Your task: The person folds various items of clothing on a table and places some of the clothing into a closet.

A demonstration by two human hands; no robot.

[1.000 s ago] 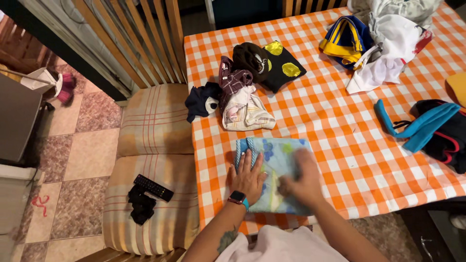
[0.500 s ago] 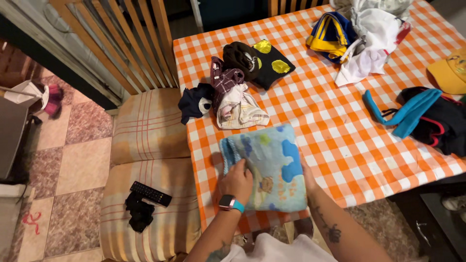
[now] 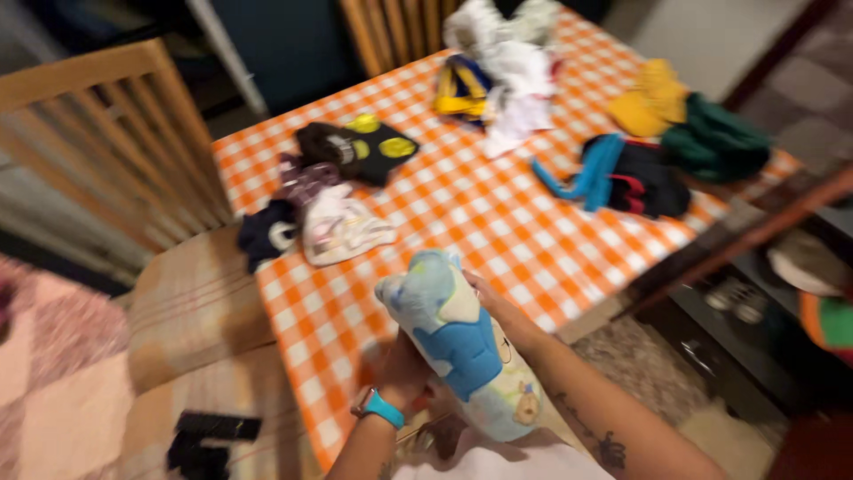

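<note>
Hands up off the cloth here in the head view, and both of them are on the folded garment (image 3: 462, 356), a pale blue and cream piece with a bright blue patch and a small cartoon print near its lower end. It is lifted clear of the table (image 3: 498, 213), tilted, hanging over the near edge just in front of the person's body.

Left hand (image 3: 402, 369), with a teal-banded watch (image 3: 380, 407) at the wrist, grips the bundle from below and behind; its fingers are curled closed around the fabric, though most of them are hidden by the cloth. Right hand (image 3: 487, 300) comes in along the far side, fingers wrapped loosely against the upper edge, thumb out of sight.

On the orange-and-white checked tablecloth, well apart from the hands: a small white garment (image 3: 342, 233) touching a dark navy one (image 3: 265, 236) at the left edge, a black piece with yellow discs (image 3: 360, 151) behind them, a white and yellow-blue heap (image 3: 498, 80) at the far end, a black and blue piece (image 3: 626, 176) to the right, with yellow (image 3: 653, 102) and dark green clothes (image 3: 715, 142) beyond it.

Striped chair cushion (image 3: 191, 302) lies left of the table; a black remote (image 3: 209, 436) rests on the nearer cushion.
</note>
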